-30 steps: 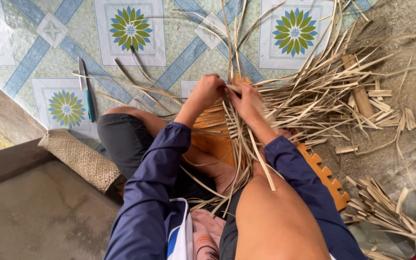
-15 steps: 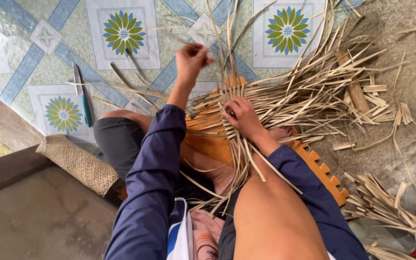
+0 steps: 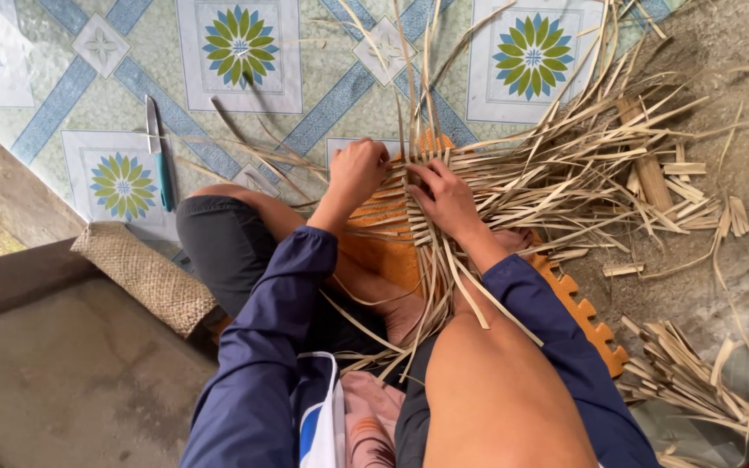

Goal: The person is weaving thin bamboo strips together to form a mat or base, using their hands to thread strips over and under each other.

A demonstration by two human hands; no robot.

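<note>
I sit on the floor with a half-woven mat of pale flat strips [image 3: 444, 225] in front of my knees, lying over an orange foam mat [image 3: 582, 316]. My left hand [image 3: 355, 172] is closed on strips at the weave's left edge. My right hand [image 3: 446, 198] presses down on the crossed strips in the middle, fingers curled around one of them. Loose strip ends fan out upward and to the right.
A knife with a blue handle [image 3: 159, 156] lies on the patterned floor covering to the left. A woven brown mat piece [image 3: 145, 276] rests by a concrete step [image 3: 71, 373]. Heaps of loose strips [image 3: 652, 173] and cut scraps [image 3: 704, 390] lie on the right.
My left hand, which had lifted up and away pulling a strip, has come back down to the weave beside my right hand. The right hand stayed on the weave.
</note>
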